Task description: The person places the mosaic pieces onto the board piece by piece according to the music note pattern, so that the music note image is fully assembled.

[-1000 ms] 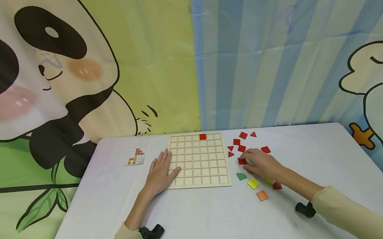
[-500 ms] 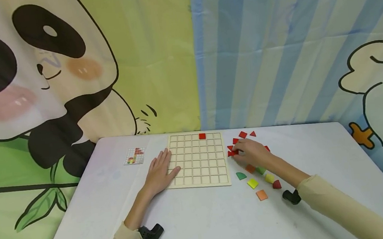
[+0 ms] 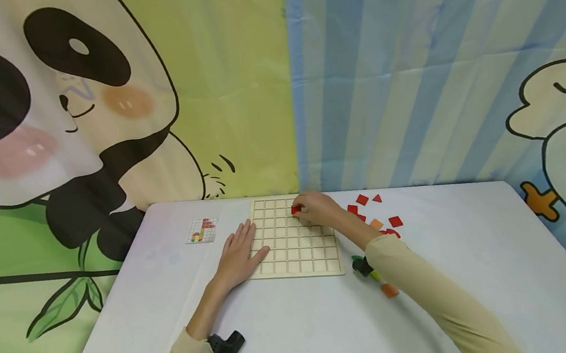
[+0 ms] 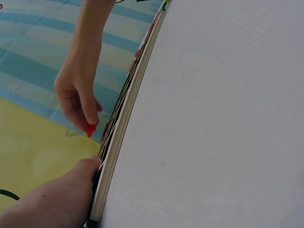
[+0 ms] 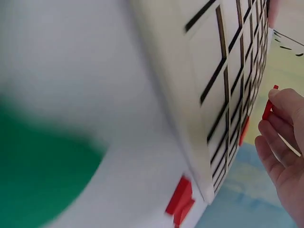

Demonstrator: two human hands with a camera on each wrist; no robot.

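Note:
My left hand (image 3: 238, 257) lies with straight fingers on the left edge of a pale wooden grid board (image 3: 291, 257). Over the board's far rows, my right hand (image 3: 320, 209) pinches a red tile (image 5: 270, 104) between thumb and fingertips. The wrist views show this tile nearly edge-on, held clear of the board. Another red tile (image 5: 244, 131) sits on the grid just beneath; in the head view I cannot make it out apart from the held one. My left thumb (image 4: 88, 166) shows at the board's edge in the left wrist view.
A printed pattern card (image 3: 202, 231) lies left of the board. To the right are scattered several red tiles (image 3: 362, 199), a small red triangle (image 3: 377, 198) and orange squares (image 3: 390, 290). My right forearm (image 3: 429, 282) covers some pieces there.
My right hand has gone from the loose pieces on the right, up and left over the board's far rows, carrying a red tile. My left hand has stayed on the board's edge.

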